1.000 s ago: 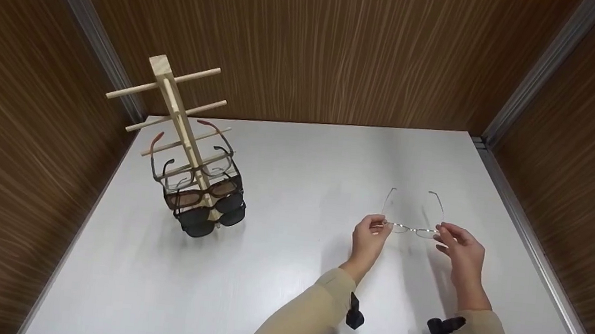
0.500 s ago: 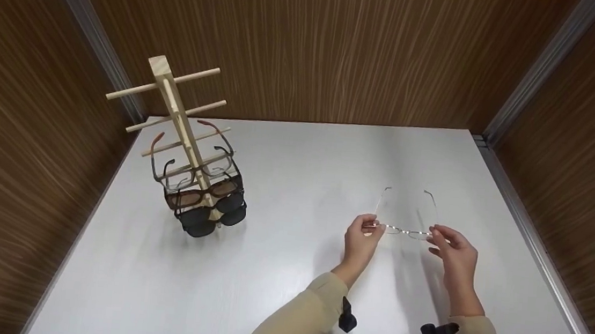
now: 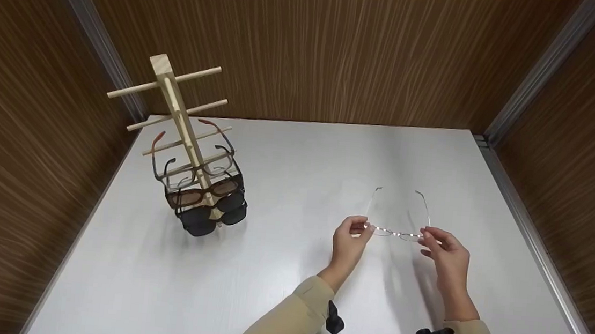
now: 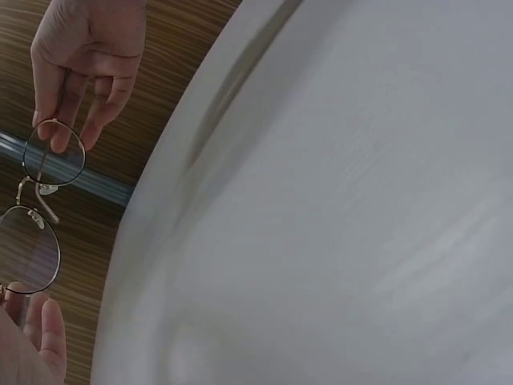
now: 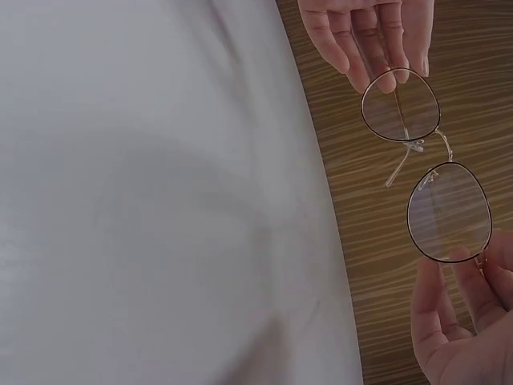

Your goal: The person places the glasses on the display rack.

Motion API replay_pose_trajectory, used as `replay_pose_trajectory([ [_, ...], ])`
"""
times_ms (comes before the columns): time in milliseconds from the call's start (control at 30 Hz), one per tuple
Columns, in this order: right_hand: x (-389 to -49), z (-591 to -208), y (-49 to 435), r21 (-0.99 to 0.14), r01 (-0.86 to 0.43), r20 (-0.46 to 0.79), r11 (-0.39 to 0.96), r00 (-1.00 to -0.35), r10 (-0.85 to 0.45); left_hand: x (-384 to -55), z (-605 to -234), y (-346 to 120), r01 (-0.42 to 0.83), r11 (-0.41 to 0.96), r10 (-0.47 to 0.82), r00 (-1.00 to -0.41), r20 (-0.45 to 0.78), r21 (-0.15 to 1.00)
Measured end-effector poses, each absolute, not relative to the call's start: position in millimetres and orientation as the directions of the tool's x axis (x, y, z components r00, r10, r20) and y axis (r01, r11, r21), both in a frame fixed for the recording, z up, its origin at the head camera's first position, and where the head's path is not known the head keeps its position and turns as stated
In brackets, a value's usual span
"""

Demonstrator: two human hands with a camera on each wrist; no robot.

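A pair of thin metal-framed eyeglasses (image 3: 395, 234) with clear round lenses is held above the white table, temples spread and pointing away from me. My left hand (image 3: 348, 244) pinches the frame at its left hinge between thumb and fingers. At the opposite hinge my right hand (image 3: 450, 255) grips it in the same way. Both wrist views show the eyeglasses (image 4: 38, 250) stretched between the two hands, lenses unobstructed. On the left of the table stands a wooden display rack (image 3: 179, 108) with several pegs. Clear glasses (image 3: 197, 171) and dark sunglasses (image 3: 212, 213) hang on its lower part.
Wood-grain panels (image 3: 318, 50) enclose the white table (image 3: 287, 161) at the back and both sides. Metal rails (image 3: 521, 197) run along the side edges. A small black camera (image 3: 334, 318) is strapped to each sleeve.
Both hands have moved left and slightly nearer to me, carrying the eyeglasses between them. The rack and the eyewear on it have stayed in place.
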State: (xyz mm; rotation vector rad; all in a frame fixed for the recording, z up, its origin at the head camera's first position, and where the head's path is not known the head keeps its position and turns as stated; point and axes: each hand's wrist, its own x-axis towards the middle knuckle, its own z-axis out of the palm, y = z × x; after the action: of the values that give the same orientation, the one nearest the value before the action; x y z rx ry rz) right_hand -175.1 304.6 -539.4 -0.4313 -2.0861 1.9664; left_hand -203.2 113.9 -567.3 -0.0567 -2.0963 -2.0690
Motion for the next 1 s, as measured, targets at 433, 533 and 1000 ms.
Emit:
replay_pose_trajectory([
  [433, -174, -531, 289, -0.996, -0.013, 0.039, 0.083, -0.948, 0.317, -195, -553, 91, 0.21, 0.016, -0.123, -0.97, 0.211, 0.977],
  [533, -174, -529, 286, -0.998, -0.037, 0.053, 0.059, -0.952, 0.301, -195, -550, 86, 0.223, 0.023, -0.115, -0.968, 0.224, 0.975],
  [1000, -179, -523, 271, -0.995, -0.098, 0.101, 0.025, -0.968, 0.229, -193, -538, 66, 0.229, 0.016, -0.147, -0.962, 0.229, 0.973],
])
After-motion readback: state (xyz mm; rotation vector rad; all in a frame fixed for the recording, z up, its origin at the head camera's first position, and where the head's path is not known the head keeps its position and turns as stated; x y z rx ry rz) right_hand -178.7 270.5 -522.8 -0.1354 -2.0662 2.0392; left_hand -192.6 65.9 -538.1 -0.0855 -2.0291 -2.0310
